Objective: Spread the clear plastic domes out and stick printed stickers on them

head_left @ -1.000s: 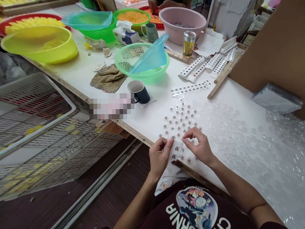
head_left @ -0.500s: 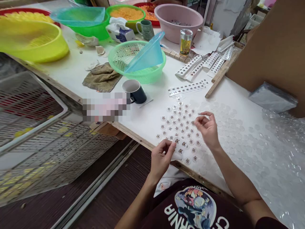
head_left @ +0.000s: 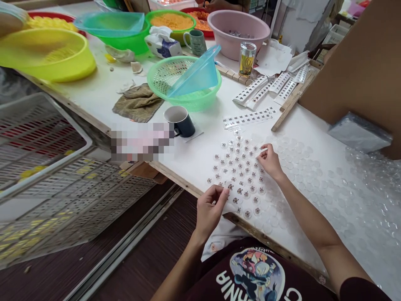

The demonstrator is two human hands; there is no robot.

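Many small clear round domes (head_left: 239, 167) lie in rows on the white table (head_left: 200, 150), several with a small dark sticker in them. My right hand (head_left: 268, 160) reaches over the rows, fingers pinched together at a dome near the top right of the stickered group. My left hand (head_left: 210, 207) hovers at the table's near edge, fingers curled in a pinch on a small white sticker sheet (head_left: 233, 202). More plain clear domes (head_left: 300, 167) spread to the right.
Sticker strips (head_left: 249, 117) lie beyond the domes, with a dark mug (head_left: 180, 121), a green basket holding a blue scoop (head_left: 184, 81), a brown rag (head_left: 138, 102), bowls and a glass (head_left: 247, 58) behind. Bubble wrap (head_left: 372, 184) and a cardboard box (head_left: 360, 62) sit right. Plastic crates (head_left: 46, 167) stand left.
My right hand left the sheet by my left hand, lifted away, then came down farther out on the rows of domes. My left hand stayed at the table edge.
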